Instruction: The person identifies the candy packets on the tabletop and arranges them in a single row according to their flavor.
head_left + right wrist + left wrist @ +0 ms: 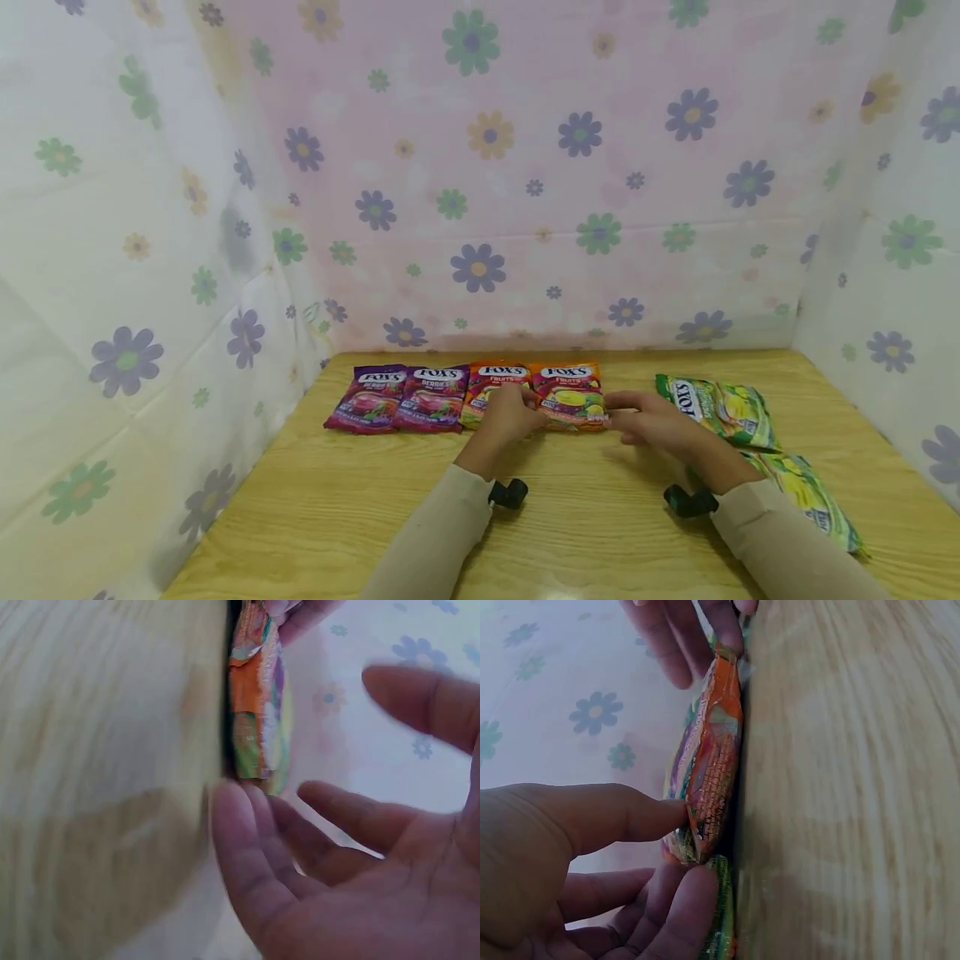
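My left hand (510,417) pinches the lower left corner of an orange Fox's Fruits candy bag (570,390) between thumb and fingers; the left wrist view shows the thumb (622,817) on the bag's edge. At the bag's other side is my right hand (660,427), its fingers extended and touching or very near the right edge. In the right wrist view those fingertips (234,814) lie by the bag's end, with the thumb held apart. A second orange bag (480,387) lies directly left, partly hidden behind my left hand.
Two purple Fox's Berries bags (432,400) continue the row to the left. On the right lie two green Fox's bags (727,410), the nearer one partly covered by my right forearm. The wooden table (315,517) meets flowered cloth walls (525,308) behind and at both sides.
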### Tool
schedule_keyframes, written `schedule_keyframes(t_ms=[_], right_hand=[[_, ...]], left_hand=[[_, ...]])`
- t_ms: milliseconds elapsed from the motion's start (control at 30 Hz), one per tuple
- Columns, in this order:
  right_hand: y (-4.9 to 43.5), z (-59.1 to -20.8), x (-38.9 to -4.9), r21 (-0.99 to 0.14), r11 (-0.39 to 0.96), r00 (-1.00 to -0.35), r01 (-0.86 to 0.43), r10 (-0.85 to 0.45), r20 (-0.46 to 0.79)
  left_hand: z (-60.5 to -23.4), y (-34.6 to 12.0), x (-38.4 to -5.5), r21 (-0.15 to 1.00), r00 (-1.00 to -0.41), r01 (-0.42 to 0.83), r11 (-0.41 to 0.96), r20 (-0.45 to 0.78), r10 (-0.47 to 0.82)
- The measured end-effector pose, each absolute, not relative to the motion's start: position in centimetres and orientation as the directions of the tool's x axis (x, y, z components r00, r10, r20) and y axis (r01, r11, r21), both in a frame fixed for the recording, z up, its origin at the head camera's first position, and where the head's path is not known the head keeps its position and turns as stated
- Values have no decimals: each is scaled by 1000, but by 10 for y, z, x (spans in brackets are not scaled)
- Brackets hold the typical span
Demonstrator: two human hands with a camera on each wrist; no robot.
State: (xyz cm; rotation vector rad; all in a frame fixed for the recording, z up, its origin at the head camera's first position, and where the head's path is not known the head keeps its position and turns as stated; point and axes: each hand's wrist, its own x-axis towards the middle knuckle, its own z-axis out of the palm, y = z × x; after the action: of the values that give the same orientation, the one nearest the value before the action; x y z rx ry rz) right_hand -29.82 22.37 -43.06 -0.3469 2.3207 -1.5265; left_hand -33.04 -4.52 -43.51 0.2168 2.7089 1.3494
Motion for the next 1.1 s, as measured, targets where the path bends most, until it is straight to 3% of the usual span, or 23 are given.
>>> schedule_keyframes(t_ms=[233,600,700,867,1100], right_hand=[[239,-410,-292,-838,515,-947,-182,-322,7],[281,-378,-277,-771,584,-958,-254,-263,116],[294,-372,-275,-764,597,-963,-243,-244,116],[320,-369,-277,-762,606,-971,-228,-198,133],[357,-381,-284,-764,631,-991,-134,-99,92]], left_hand=[[-426,-34,-323,792,-977,136,595,7,214],[-406,13,-305,847,-956,161,506,7,292],[-404,24,-303,902,-948,120,414,-20,317],[-411,46,-301,988,-918,-39,149,-94,385],[-422,81,-290,950,-869,-277,-145,-184,459]])
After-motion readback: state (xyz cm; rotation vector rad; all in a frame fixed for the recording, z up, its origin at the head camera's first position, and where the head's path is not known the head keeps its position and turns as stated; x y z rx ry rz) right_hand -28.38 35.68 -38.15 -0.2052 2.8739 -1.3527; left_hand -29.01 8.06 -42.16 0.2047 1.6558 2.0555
